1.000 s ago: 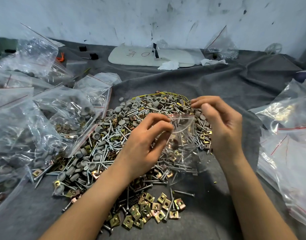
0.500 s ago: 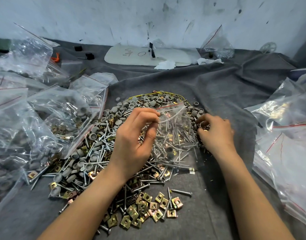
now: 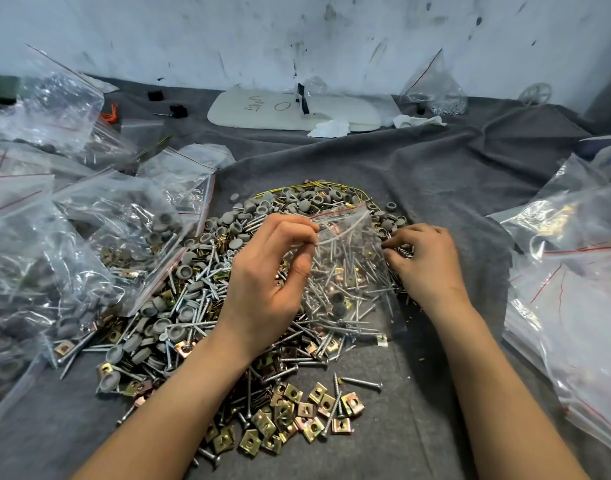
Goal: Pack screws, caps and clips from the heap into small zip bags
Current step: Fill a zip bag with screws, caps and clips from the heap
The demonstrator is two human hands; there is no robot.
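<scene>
The left hand [image 3: 273, 271] pinched the mouth of the zip bag [image 3: 349, 268]; the bag lay between the hands, mouth uppermost. The right hand [image 3: 425, 261], just beside it, curled its fingers into the heap [image 3: 200, 299]; any catch was hidden.

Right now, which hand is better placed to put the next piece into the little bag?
Probably the right hand: its fingers are down in the heap beside the zip bag, while the left hand is busy pinching the bag's mouth.
</scene>
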